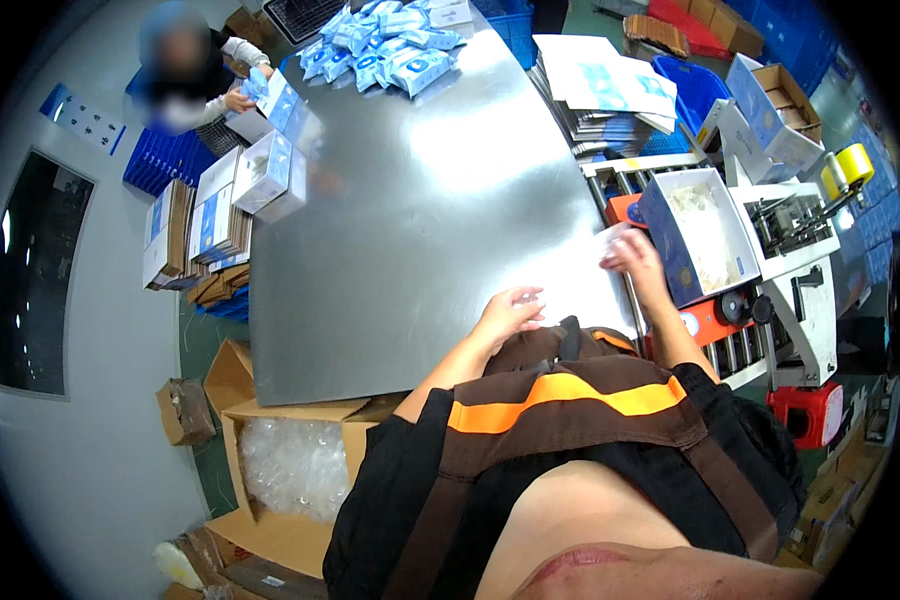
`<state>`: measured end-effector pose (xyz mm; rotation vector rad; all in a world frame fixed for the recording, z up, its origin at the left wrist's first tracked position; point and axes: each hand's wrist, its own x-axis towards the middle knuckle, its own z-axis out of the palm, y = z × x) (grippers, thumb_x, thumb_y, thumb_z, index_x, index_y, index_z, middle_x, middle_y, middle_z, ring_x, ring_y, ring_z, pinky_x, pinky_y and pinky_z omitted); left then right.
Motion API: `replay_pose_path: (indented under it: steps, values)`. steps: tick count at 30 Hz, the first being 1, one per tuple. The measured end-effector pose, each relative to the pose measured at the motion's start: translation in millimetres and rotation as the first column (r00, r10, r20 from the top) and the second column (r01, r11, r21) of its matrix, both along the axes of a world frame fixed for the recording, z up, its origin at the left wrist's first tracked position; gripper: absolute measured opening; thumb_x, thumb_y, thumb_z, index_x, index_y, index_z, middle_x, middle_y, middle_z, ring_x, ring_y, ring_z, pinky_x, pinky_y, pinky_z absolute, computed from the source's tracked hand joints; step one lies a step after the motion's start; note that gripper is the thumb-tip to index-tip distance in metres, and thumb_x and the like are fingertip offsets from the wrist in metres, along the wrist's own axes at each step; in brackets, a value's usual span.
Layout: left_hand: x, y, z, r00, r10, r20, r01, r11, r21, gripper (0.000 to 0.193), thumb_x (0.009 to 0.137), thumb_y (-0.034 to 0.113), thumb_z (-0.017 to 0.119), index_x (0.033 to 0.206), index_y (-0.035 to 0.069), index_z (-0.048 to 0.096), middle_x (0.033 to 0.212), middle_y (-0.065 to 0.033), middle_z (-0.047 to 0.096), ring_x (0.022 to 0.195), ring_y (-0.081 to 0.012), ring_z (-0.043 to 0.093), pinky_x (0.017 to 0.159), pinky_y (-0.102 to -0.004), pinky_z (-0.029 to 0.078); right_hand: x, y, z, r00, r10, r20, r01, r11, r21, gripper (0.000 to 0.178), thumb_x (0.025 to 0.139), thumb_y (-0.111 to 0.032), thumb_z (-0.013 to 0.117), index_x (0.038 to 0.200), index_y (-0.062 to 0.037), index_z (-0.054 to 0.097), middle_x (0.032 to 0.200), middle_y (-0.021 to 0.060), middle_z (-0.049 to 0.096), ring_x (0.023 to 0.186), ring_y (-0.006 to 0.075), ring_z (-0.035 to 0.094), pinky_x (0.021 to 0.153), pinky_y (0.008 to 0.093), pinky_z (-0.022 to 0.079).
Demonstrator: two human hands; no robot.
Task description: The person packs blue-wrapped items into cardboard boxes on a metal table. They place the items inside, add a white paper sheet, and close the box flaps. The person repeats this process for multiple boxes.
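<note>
My left hand (510, 314) is over the near edge of the metal table (420, 250), fingers stretched and apart, with nothing clearly held. My right hand (634, 258) is above the table's right edge, just left of an open blue-and-white box (660, 240). Its fingers are bent and smeared by motion, so whether the pale patch at the fingertips is something held is unclear. Whitish, crumpled filling (705, 235) shows inside the box, which stands on a roller conveyor (722, 362).
A taping machine with a yellow tape roll (850, 168) is at the right. Blue packets (375, 45) are heaped at the far end. A co-worker's hand (238, 100) handles a packet near white boxes (268, 172). A carton of clear plastic filling (295, 465) sits at lower left.
</note>
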<state>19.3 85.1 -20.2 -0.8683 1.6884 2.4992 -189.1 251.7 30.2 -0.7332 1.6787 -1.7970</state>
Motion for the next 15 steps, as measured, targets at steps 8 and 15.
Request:
replay_pose_path:
  steps: [8,15]
  values:
    - [1.2,-2.0,-18.3,1.000,0.022,-0.011,-0.021,0.999,0.047,0.045,0.092,0.022,0.064,0.130,0.000,0.052,0.114,-0.0112,0.060,0.095,-0.0187,0.065,0.080,-0.0259,0.054,-185.2,123.0,-29.1,0.744,-0.484,-0.460,0.625,0.747,0.225,0.033,0.089,-0.025,0.058,0.112,-0.0011,0.059,0.080,0.0082,0.065,0.069,0.0141,0.062,0.067,0.0268,0.050]
    - [-0.3,-3.2,-12.2,0.999,0.033,0.026,-0.031,0.997,-0.067,0.046,0.089,0.033,0.069,0.113,-0.004,0.057,0.092,-0.0086,0.064,0.075,-0.0151,0.065,0.061,-0.0246,0.051,-171.9,149.6,-39.1,0.713,-0.125,-0.690,0.639,0.521,0.566,0.048,0.082,-0.012,0.053,0.130,-0.0091,0.058,0.083,0.0133,0.070,0.071,0.0205,0.069,0.069,0.0334,0.052]
